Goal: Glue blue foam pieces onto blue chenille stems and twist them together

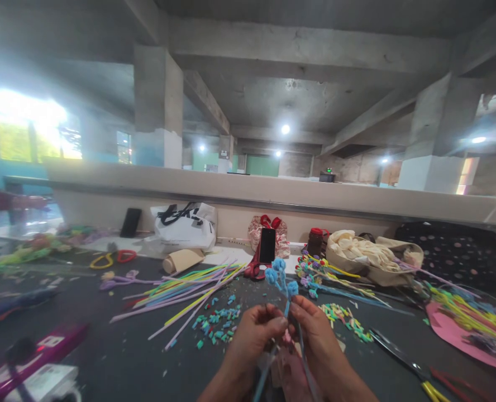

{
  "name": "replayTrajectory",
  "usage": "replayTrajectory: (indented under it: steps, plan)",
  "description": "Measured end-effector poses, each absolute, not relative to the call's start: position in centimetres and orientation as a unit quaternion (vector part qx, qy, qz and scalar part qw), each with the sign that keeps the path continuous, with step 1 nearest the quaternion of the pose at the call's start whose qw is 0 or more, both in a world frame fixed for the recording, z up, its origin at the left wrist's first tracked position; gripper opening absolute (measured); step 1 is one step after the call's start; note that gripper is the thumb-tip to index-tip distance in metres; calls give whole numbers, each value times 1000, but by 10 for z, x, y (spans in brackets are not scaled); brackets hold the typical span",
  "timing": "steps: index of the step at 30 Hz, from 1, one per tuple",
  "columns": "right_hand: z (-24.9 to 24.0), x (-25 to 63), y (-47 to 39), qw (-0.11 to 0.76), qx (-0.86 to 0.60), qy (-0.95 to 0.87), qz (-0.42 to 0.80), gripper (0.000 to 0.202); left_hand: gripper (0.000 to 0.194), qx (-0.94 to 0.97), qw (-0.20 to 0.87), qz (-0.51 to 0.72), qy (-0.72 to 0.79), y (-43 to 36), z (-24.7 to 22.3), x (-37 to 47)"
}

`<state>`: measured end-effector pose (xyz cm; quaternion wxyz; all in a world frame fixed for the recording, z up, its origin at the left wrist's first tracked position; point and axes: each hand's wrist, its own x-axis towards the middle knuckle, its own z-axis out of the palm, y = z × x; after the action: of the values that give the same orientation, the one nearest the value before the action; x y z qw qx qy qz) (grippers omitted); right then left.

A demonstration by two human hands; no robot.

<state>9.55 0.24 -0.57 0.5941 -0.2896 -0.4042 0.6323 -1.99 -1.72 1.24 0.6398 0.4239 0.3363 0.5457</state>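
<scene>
My left hand (pixel 258 332) and my right hand (pixel 315 329) are close together above the dark table, fingers pinched. Between them they hold a blue pipe-cleaner sprig (pixel 280 279) with fuzzy curled heads at the top. Its main stem passes between my fingertips, and loose blue ends hang below, one along each hand. Something pink shows under my hands; I cannot tell what it is. To the left of my left hand lie small cut blue and green pieces (pixel 218 324). Yellow, red and green cut pieces (pixel 346 321) lie just right of my right hand.
Long coloured pipe cleaners (pixel 189 296) fan out on the left. Scissors with yellow handles (pixel 403 357) lie at the right, near a pink sheet (pixel 449 335) with more pipe cleaners. A phone (pixel 267 245), a white bag (pixel 185 226) and a cloth bag (pixel 357 251) stand along the back.
</scene>
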Motion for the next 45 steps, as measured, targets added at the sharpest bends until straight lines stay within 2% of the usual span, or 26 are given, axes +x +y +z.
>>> replayTrajectory:
  steps: [6, 10, 15, 27, 34, 42, 45]
  plan:
    - [-7, 96, 1, 583, -297, -473, 591, 22, 28, 375, 625, 588, 350, -12, 8, -23]
    - [5, 92, -9, 589, -337, -515, 523, 24, 18, 393, 608, 603, 335, -15, 10, -27]
    - [14, 91, -15, 608, -359, -533, 467, 25, 15, 425, 632, 560, 325, -22, 13, -24]
    - [3, 101, -4, 541, -341, -590, 492, 17, 20, 408, 628, 583, 314, -10, -1, -27]
    - [-6, 97, -2, 565, -315, -535, 543, 14, 14, 388, 629, 607, 293, -13, 1, -24]
    - [-14, 95, 1, 577, -263, -469, 615, 20, 29, 362, 648, 606, 285, -16, 1, -21]
    - [-14, 95, 1, 577, -272, -479, 603, 21, 27, 344, 643, 619, 292, -21, 6, -20]
